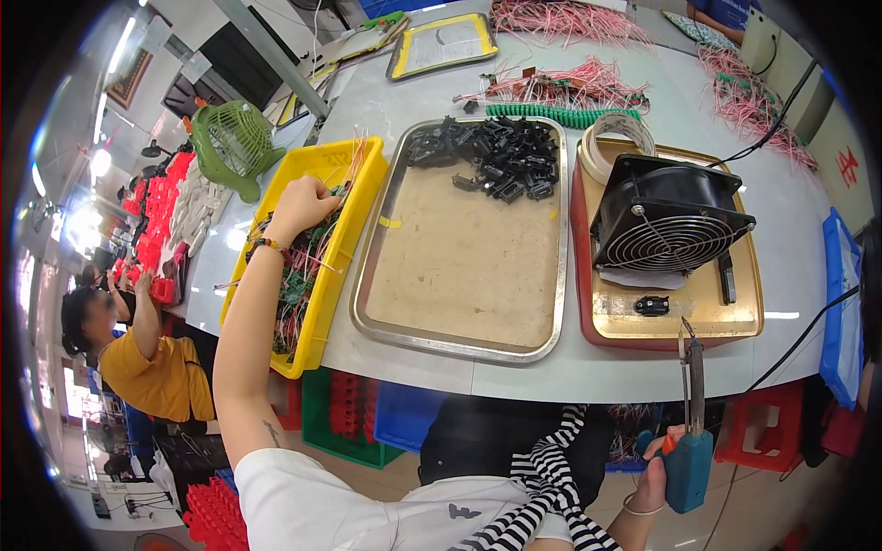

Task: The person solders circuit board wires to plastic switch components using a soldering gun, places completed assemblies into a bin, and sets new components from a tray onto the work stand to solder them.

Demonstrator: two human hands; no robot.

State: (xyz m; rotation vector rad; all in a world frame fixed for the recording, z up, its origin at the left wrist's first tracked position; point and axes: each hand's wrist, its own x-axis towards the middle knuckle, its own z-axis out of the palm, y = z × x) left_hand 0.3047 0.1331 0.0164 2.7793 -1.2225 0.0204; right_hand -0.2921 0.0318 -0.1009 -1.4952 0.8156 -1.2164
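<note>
The right grip was closed around the handle of a teal soldering gun at the near edge of the surface. The tool pointed away, its tip at the near rim of a gold-topped tin. A single black housing lay on the tin, left of the tip. If the tip was hot, leftward wrist drift could have scorched or displaced the housing.

On the left, a yellow bin contained wired boards. The left grip was inside its far portion, fingers drawn together; whether they held a lead could not be told. Because the wires were tangled, a fast lift could have dragged out neighbouring boards or strained a joint.

Right of the bin, a steel tray carried loose black housings at its far end. A black fan stood on the tin; trailing wire could have snagged on it. Farther lay a green coiled cord and pink wire bundles.
</note>
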